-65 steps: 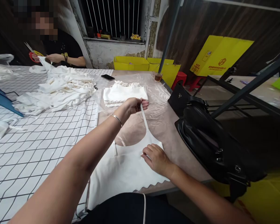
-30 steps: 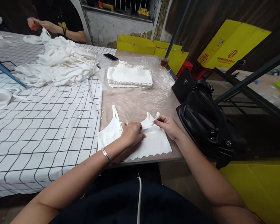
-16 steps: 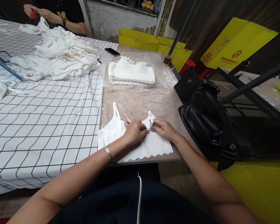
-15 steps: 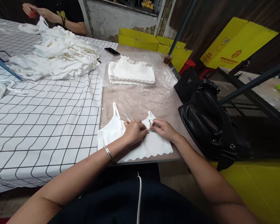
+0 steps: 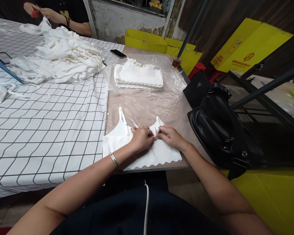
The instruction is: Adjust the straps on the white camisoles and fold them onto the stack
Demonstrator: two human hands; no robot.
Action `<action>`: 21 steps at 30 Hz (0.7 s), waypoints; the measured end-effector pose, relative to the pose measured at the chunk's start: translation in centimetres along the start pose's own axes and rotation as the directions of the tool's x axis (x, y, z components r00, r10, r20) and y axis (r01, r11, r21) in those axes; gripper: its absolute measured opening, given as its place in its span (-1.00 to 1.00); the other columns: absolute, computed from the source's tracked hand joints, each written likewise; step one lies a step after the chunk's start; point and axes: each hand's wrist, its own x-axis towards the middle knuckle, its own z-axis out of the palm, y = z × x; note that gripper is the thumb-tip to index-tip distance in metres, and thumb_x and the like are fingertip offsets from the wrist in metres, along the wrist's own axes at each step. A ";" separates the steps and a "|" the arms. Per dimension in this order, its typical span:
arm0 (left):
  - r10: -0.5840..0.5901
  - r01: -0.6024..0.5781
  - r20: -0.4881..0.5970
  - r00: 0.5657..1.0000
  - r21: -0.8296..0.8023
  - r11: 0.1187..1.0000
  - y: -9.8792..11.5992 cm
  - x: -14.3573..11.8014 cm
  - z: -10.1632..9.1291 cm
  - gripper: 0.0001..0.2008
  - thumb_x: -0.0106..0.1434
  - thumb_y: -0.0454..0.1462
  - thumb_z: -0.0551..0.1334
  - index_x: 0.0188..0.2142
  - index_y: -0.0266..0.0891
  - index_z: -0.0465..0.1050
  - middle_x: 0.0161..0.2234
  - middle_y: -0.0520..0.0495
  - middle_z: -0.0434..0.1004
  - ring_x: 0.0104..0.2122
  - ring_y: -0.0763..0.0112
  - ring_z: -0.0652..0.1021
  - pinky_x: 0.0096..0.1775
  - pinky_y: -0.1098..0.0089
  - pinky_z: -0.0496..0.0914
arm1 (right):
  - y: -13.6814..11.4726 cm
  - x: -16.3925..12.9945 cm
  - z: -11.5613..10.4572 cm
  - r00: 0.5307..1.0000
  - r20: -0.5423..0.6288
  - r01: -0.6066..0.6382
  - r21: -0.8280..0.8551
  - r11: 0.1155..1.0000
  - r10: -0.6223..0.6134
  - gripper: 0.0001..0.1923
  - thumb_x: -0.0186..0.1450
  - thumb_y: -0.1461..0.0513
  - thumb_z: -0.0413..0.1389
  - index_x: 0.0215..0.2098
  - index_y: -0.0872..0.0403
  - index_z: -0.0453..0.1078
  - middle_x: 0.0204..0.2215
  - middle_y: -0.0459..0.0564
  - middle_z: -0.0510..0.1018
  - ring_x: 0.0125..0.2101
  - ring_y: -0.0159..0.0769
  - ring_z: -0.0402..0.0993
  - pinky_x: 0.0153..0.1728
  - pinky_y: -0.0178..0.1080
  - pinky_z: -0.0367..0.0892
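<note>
- While I watch from afar through the head camera, the white strappy top lies flat on the brown tabletop, its straps pointing away from the wearer and its scalloped hem along the near table edge.
- I see the left hand resting on the middle of the top, fingers curled in against the fabric; I cannot tell whether they pinch it, as the fingertips are partly hidden.
- I have the right hand just beside the left one, thumb and fingers pinched together on the top's right strap near its base.
- On the left wrist, at the top's near left, I make out a silver bracelet.
- Beyond the top, I see a neat stack of white garments on crinkled clear plastic; past that are a phone, lying flat, and a glass of brown liquid.
- Left of the top, I see checked cloth; farther off on it lies a loose white heap, with a co-worker's hands behind.
- Right of the top, I find a black bag.
</note>
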 end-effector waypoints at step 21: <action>-0.099 0.252 -0.351 0.931 0.423 0.870 -5.2 -10.5 -6.5 -0.67 0.32 -0.08 0.09 -0.11 -0.26 0.41 -0.13 -0.24 0.48 -0.11 0.06 0.44 -0.05 0.05 0.17 | -0.4 -2.6 -3.3 0.734 -0.435 -0.632 -0.158 0.758 0.521 -0.65 0.03 -0.04 0.22 -0.52 0.03 0.27 -0.54 -0.05 0.46 -0.49 -0.26 0.37 -0.47 -0.27 0.17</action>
